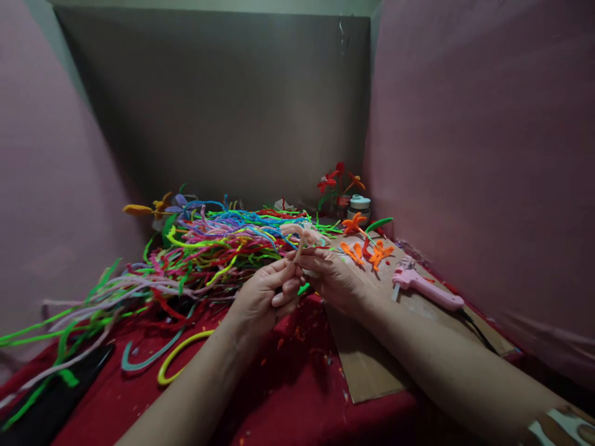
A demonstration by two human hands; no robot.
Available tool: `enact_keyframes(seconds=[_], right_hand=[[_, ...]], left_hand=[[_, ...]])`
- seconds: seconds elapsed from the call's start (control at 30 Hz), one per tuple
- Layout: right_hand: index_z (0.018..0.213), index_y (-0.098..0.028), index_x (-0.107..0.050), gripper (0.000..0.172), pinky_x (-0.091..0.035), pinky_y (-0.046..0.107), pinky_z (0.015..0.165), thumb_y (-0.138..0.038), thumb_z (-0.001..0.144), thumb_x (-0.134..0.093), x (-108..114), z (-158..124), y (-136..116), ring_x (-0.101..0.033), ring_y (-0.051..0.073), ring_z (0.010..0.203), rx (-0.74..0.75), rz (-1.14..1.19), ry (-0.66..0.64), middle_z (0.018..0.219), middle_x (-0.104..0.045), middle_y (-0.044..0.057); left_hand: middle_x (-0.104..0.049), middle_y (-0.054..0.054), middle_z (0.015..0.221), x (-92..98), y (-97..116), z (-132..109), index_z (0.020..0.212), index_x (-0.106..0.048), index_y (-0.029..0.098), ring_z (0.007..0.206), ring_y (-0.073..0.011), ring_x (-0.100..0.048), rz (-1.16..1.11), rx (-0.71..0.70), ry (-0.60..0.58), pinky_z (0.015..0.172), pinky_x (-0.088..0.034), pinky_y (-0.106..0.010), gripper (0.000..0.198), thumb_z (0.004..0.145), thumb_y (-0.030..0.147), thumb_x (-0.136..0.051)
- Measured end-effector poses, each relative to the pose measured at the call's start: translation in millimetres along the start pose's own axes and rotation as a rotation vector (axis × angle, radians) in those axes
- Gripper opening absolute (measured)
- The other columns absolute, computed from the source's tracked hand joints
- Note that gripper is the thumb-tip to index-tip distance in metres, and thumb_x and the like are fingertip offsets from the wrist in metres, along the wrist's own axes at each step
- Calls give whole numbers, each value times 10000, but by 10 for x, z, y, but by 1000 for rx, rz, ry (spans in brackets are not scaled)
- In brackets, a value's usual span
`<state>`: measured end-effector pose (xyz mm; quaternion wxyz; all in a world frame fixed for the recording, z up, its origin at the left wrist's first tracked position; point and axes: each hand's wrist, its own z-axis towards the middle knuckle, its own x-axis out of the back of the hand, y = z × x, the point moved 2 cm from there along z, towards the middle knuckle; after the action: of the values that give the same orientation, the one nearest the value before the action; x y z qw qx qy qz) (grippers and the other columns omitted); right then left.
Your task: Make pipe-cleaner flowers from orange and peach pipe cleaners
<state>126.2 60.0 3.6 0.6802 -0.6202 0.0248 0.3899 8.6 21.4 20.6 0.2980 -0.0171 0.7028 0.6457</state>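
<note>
A pale peach pipe-cleaner flower point(304, 235) is held up at the middle of the view, its petals above my fingertips. My left hand point(269, 294) pinches its lower end, with the fingers curled in. From the other side my right hand point(332, 279) closes on the same flower, thumb and fingers near the base. My fingers partly hide the stem. Just behind the hands lies a big heap of coloured pipe cleaners point(232, 241). Orange pipe-cleaner flowers point(381, 253) rest on the cardboard to the right.
A pink glue gun point(427, 288) with a cord lies on the cardboard sheet point(367, 371). Behind stand a lidded jar point(359, 207) and red flowers point(328, 181). A yellow pipe cleaner point(174, 362) curves over the red cloth point(279, 396). Walls enclose the back and sides.
</note>
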Motion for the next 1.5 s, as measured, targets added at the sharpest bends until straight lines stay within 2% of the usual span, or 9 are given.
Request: enact_keyframes(seconds=[0.17, 0.27, 0.4, 0.5, 0.6, 0.77, 1.03, 1.3, 1.5], right_hand=[[745, -167, -704, 174, -405, 199, 533, -267, 622, -774, -24, -6, -8, -502, 80, 560, 26, 40, 20, 651, -629, -19], [705, -166, -698, 154, -410, 215, 547, -247, 597, -771, -16, 3, 17, -521, 94, 581, 37, 64, 50, 672, -651, -6], [687, -157, -705, 135, -409, 219, 579, -216, 582, -767, -3, 13, 53, -545, 98, 612, 48, 98, 91, 679, -664, -4], [683, -166, -709, 131, -400, 225, 579, -210, 576, -770, 6, 16, 76, -539, 101, 611, 77, 90, 120, 670, -665, -9], [699, -179, -706, 133, -408, 238, 604, -221, 590, -769, -9, 8, 92, -559, 113, 642, 68, 92, 117, 701, -677, -7], [664, -169, -682, 151, -410, 241, 621, -216, 561, -782, -72, -18, 74, -564, 117, 643, 41, 120, 140, 659, -657, -21], [728, -190, -691, 157, -410, 251, 621, -243, 611, -781, -45, 9, 107, -540, 116, 635, 95, 95, 87, 680, -651, -19], [775, -190, -701, 139, -407, 252, 639, -266, 672, -753, -56, -26, 54, -520, 104, 648, 88, -4, 29, 752, -645, -3], [896, -210, -684, 209, -413, 265, 639, -248, 694, -720, -98, -47, 25, -519, 114, 645, 117, 13, 19, 733, -623, -14]], left_hand=[[-346, 99, 482, -3, 8, -14, 768, -556, 147, 344, 0, -118, 66, 10, -35, 315, -172, -122, 204, 796, 336, -627], [-398, 84, 507, 3, 31, -20, 710, -515, 161, 346, -10, -199, 211, -33, 41, 335, -195, -140, 243, 795, 364, -618], [-445, 60, 503, 9, 46, -30, 684, -532, 164, 377, -48, -334, 627, -158, 200, 376, -249, -177, 268, 807, 398, -572], [-569, 11, 605, 11, 42, -43, 770, -596, 163, 505, -97, -477, 1014, -351, 300, 505, -362, -212, 171, 805, 326, -559], [-639, -42, 722, 19, 23, -67, 781, -597, 166, 620, -141, -559, 1382, -555, 390, 616, -391, -247, 171, 840, 288, -493], [-619, -41, 680, 44, -11, -89, 770, -567, 175, 585, -142, -565, 1670, -719, 406, 578, -366, -241, 239, 896, 255, -381], [-566, 7, 597, 11, 20, -97, 738, -556, 175, 512, -101, -500, 1545, -765, 405, 541, -357, -205, 198, 873, 204, -415], [-563, 9, 595, -11, 85, -121, 731, -580, 163, 521, -100, -490, 1341, -625, 459, 545, -365, -204, 197, 855, 247, -453], [-536, 22, 593, -10, 96, -112, 711, -590, 163, 540, -92, -445, 1130, -526, 418, 526, -356, -192, 192, 832, 283, -502]])
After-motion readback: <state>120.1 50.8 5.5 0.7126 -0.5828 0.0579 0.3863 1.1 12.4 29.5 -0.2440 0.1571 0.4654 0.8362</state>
